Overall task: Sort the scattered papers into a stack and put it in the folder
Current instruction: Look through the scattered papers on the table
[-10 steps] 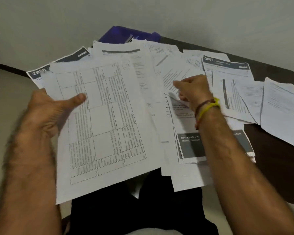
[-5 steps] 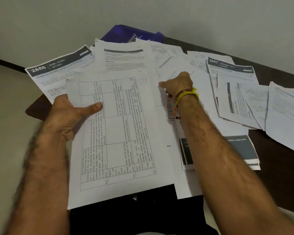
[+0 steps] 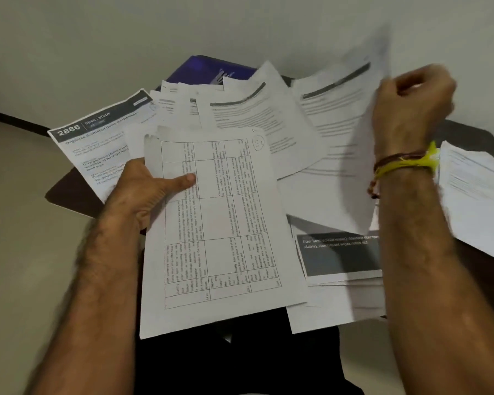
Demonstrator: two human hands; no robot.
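While pinching a table-printed sheet [image 3: 211, 223] in the left hand [image 3: 143, 195], lifting a blurred page [image 3: 348, 132] clamped in the right hand [image 3: 411, 109]; risking it buckling or dragging loose papers [image 3: 254, 115] off the desk [image 3: 468, 132], purple folder [image 3: 208, 69] lying half-buried behind.

Matt white printed paper is seen in the sheets [image 3: 211, 223]; the folder [image 3: 206, 69] at twelve o'clock looks glossy blue plastic; the worktop [image 3: 468, 132] dark, smooth.

Single head-worn view, angled forward and down, close over paper-strewn table [image 3: 465, 132].
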